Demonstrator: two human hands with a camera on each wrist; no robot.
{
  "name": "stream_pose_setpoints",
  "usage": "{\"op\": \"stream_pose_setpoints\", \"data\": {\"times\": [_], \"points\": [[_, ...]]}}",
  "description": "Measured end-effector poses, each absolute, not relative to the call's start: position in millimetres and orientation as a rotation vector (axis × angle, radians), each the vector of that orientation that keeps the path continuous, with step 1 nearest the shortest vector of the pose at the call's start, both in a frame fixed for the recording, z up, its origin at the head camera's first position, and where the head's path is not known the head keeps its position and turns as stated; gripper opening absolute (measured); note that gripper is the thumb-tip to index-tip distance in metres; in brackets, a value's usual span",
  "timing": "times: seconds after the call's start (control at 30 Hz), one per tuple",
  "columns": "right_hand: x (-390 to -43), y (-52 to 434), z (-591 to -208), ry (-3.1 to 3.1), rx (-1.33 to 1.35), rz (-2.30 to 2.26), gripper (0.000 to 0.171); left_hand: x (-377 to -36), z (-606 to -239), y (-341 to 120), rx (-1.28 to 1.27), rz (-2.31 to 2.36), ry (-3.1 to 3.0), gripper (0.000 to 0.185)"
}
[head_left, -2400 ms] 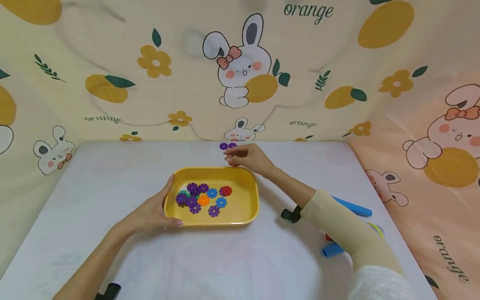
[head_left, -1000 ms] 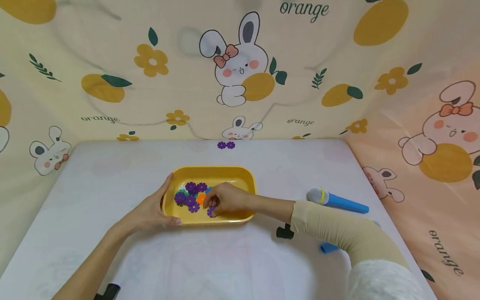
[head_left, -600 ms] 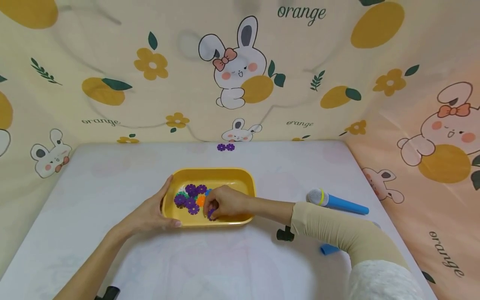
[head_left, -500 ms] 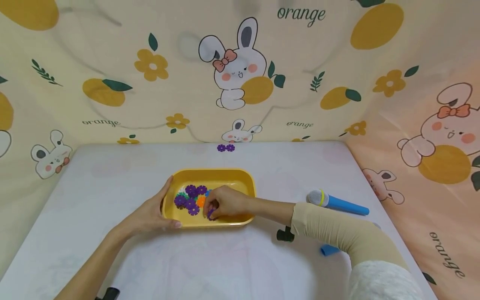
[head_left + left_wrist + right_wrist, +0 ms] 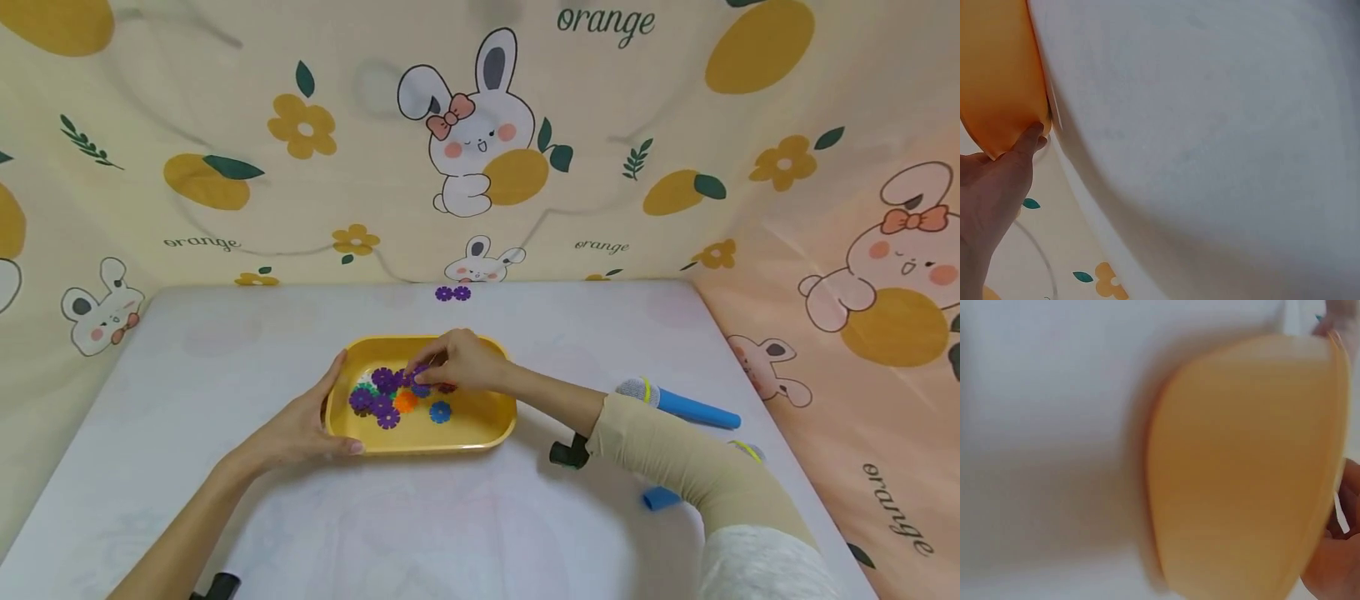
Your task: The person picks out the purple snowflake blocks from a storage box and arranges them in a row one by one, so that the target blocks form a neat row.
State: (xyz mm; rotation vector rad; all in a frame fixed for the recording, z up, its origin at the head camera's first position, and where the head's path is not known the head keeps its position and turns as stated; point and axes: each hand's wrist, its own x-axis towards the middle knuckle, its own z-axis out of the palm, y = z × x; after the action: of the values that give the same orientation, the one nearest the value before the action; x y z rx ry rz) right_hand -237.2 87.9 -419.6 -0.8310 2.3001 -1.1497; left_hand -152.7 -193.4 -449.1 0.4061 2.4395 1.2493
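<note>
My left hand (image 5: 303, 425) grips the left end of a yellow tray (image 5: 480, 429), its thumb (image 5: 1027, 139) along the near side. Inside lie several notched plastic snowflake discs: a purple cluster (image 5: 382, 406) at the left, with green ones partly under it, an orange disc (image 5: 406, 402) and a blue disc (image 5: 440, 412). Over the tray, my right hand (image 5: 465, 362) pinches a purple snowflake disc (image 5: 422, 372) between thumb and fingertips. That hand hides part of a red disc. In the right wrist view, the tray's side covers most of the right fingers.
Two purple snowflake discs (image 5: 453, 293) lie side by side near the table's back edge. At the right is a blue toy microphone (image 5: 693, 408); another blue handle (image 5: 661, 498) shows partly under the right sleeve. Printed cloth (image 5: 315, 200) hangs behind the table.
My right hand came from beside the purple pair at the back down into the tray. It took hold of the front purple disc and lifted it back from its spot. The left hand stayed put.
</note>
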Motion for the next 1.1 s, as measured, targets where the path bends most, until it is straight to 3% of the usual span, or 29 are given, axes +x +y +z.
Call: {"op": "stream_pose_setpoints", "data": {"times": [0.5,1.1], "points": [[-276.3,113.7,-402.9,2.437,-0.578,-1.214,0.033,-152.9,-448.8,-194.5,0.372,1.231,2.443,0.133],[-339.0,154.0,-442.6,2.619,-0.416,-1.402,0.037,-152.5,-448.8,-192.9,0.389,1.254,2.437,0.132]]}}
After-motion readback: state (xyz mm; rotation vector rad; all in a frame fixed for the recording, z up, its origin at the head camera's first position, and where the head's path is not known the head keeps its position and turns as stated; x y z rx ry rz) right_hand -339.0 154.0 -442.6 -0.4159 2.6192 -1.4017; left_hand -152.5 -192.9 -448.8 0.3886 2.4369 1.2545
